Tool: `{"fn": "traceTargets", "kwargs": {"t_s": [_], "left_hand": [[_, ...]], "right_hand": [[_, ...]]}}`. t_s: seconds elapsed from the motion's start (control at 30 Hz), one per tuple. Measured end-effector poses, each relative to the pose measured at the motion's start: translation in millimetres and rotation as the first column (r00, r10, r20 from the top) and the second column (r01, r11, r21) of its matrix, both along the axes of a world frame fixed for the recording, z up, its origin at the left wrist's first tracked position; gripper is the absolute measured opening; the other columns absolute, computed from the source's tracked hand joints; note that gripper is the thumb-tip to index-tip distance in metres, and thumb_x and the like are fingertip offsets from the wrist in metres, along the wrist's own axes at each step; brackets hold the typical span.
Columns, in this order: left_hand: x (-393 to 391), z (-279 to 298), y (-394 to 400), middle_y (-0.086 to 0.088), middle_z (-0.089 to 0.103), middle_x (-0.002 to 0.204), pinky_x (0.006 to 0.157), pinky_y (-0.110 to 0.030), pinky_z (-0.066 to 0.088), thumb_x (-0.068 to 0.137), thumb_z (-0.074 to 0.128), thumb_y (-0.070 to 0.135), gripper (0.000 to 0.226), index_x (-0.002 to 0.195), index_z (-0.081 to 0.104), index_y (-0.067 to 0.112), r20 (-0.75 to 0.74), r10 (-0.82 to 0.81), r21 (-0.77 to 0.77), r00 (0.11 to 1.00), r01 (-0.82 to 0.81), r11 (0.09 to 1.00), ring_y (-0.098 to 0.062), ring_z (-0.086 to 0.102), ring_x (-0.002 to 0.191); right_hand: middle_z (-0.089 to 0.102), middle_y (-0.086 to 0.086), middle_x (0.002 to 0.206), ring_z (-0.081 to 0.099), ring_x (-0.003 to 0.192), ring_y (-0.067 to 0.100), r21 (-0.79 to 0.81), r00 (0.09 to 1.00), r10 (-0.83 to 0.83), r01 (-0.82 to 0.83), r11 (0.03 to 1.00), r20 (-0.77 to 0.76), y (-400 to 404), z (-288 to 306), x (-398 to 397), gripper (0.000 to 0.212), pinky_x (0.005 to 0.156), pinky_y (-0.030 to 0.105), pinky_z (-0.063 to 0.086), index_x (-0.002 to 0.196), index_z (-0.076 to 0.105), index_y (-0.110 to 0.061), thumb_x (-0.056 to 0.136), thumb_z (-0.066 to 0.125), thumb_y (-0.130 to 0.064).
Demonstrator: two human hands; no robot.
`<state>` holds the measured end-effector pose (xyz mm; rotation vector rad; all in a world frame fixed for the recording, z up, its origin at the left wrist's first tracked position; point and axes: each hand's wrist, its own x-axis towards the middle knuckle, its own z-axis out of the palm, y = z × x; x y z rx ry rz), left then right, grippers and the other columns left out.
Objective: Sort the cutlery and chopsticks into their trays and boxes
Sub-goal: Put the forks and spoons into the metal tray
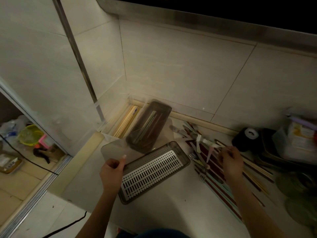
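My left hand grips the near edge of a translucent grey lid, thumb on top. The lid lies tilted over a dark brown box with several coloured chopsticks inside. In front lies a grey tray with a white slotted drain insert and nothing on it. A clear box of pale wooden chopsticks stands in the corner. My right hand reaches into the loose pile of cutlery and chopsticks, fingers curled round thin sticks; exactly which is blurred. A fork lies at the pile's left edge.
Tiled walls close the corner behind the boxes. Dark trays, a black roll with a white core and a plastic-wrapped bundle crowd the counter's right end. Green dishes sit at the near right. The counter edge drops to the floor on the left.
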<state>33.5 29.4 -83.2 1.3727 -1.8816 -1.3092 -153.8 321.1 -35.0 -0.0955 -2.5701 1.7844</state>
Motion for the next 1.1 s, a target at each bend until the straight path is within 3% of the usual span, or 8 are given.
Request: {"fn": "traceTargets", "kwargs": {"t_s": [0.2,0.33,0.4,0.5,0.63,0.8,1.0,1.1], "left_hand": [[-2,-1,-1,0.0,0.063,0.064,0.058,-0.019,0.036,0.085,0.065,0.037,0.032,0.066,0.063,0.012,-0.002,0.0,0.024,1.0,0.0,1.0,-0.009,0.057,0.063],[-2,-3,-3,-0.003,0.065,0.072,0.066,-0.025,0.043,0.086,0.065,0.032,0.023,0.073,0.064,0.013,-0.054,-0.021,0.109,0.998,0.027,0.994,-0.016,0.061,0.07],[-2,-4,-4,-0.004,0.066,0.073,0.065,-0.024,0.043,0.086,0.064,0.034,0.026,0.075,0.064,0.011,-0.073,-0.021,0.136,0.997,0.031,0.99,-0.017,0.062,0.07],[-2,-2,-4,-0.002,0.066,0.069,0.058,-0.02,0.04,0.086,0.063,0.037,0.029,0.071,0.064,0.012,-0.079,-0.008,0.143,0.997,0.02,0.99,-0.013,0.062,0.066],[-2,0,-2,-0.001,0.065,0.069,0.058,-0.018,0.039,0.087,0.063,0.036,0.028,0.071,0.063,0.013,-0.068,-0.013,0.133,0.998,0.022,0.991,-0.013,0.061,0.066],[-3,2,-2,-0.002,0.064,0.069,0.06,-0.021,0.04,0.086,0.063,0.036,0.028,0.071,0.062,0.012,-0.076,-0.017,0.135,0.997,0.027,0.99,-0.014,0.06,0.067],[0,0,-2,-0.003,0.065,0.071,0.063,-0.024,0.041,0.088,0.062,0.036,0.028,0.071,0.061,0.013,-0.084,-0.048,0.121,0.995,0.058,0.991,-0.018,0.062,0.069],[1,0,-1,-0.003,0.065,0.071,0.064,-0.025,0.043,0.088,0.061,0.037,0.028,0.071,0.06,0.014,-0.089,-0.056,0.114,0.994,0.066,0.991,-0.018,0.062,0.07]], "right_hand": [[0.045,0.001,0.062,0.039,0.055,0.007,-0.247,0.945,0.24,-0.184,0.951,0.221,-13,9,11,0.026,0.05,0.015,0.033,0.069,0.059,-0.01,0.089,0.05,0.003],[0.051,0.0,0.07,0.047,0.074,0.013,-0.007,0.88,0.418,-0.428,0.904,0.226,-54,13,26,0.029,0.07,0.005,0.034,0.066,0.055,-0.015,0.089,0.052,0.001],[0.056,0.004,0.079,0.053,0.081,0.019,0.124,0.804,0.543,-0.58,0.805,0.241,-79,9,37,0.019,0.074,0.023,0.04,0.075,0.058,-0.013,0.09,0.052,-0.003],[0.059,0.001,0.091,0.055,0.086,0.016,0.247,0.694,0.671,-0.72,0.648,0.262,-110,2,54,0.015,0.074,0.026,0.04,0.104,0.062,-0.014,0.093,0.052,-0.016],[0.062,0.002,0.108,0.06,0.097,0.016,0.302,0.772,0.632,-0.621,0.724,0.073,-100,-3,47,0.023,0.086,0.03,0.049,0.115,0.059,-0.014,0.092,0.054,-0.012],[0.06,-0.003,0.085,0.062,0.083,0.026,0.362,0.974,0.219,-0.185,0.914,-0.057,-36,-25,22,0.013,0.074,0.029,0.047,0.098,0.057,-0.011,0.091,0.052,-0.001],[0.048,0.004,0.136,0.045,0.118,0.026,0.776,0.852,0.484,-0.439,0.452,0.2,6,-61,18,0.04,0.1,0.033,0.041,0.126,0.056,-0.016,0.089,0.05,-0.003],[0.043,0.002,0.14,0.041,0.119,0.024,0.829,0.849,0.499,-0.399,0.393,0.172,6,-63,20,0.041,0.098,0.032,0.042,0.133,0.051,-0.019,0.093,0.046,-0.01]]}}
